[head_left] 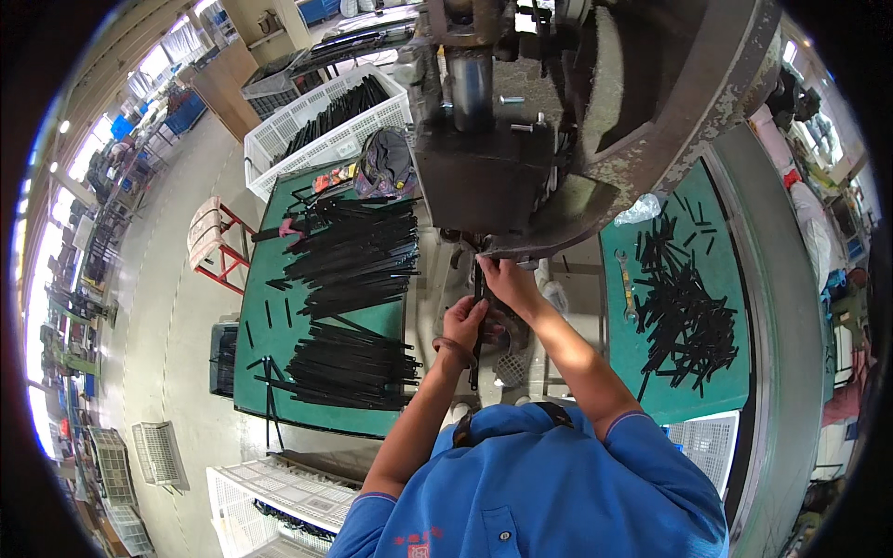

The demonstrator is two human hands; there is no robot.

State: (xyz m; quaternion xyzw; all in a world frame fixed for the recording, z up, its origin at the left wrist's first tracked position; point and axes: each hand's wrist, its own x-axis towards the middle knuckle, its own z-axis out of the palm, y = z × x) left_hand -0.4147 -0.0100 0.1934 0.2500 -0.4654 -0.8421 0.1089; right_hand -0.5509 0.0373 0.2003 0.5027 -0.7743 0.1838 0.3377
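We see a long, thin black strip [477, 321] standing upright under the press [521, 139]. Left hand [463, 321] grips its middle. Right hand [502, 276] pinches its top.

- Strip [477, 325], at centre: black.
- Rods [358, 260], 10 o'clock: black, on a dark green mat [279, 335].
- Short rods [684, 316], 3 o'clock: black, on a second green mat [633, 363].
- Spanner [627, 286], 3 o'clock: silver-grey.
- Press [595, 102], 12 o'clock: grey-brown, paint chipped and mottled.
- Crate [321, 126], 11 o'clock: white lattice, black rods inside.
- Stool [216, 244], 9 o'clock: red frame, pale cushion.
- Shirt [530, 493], 6 o'clock: bright blue, red emblem at chest.
- Baskets [279, 498], 7 o'clock: white mesh.
- Floor [177, 307], 9 o'clock: pale grey.
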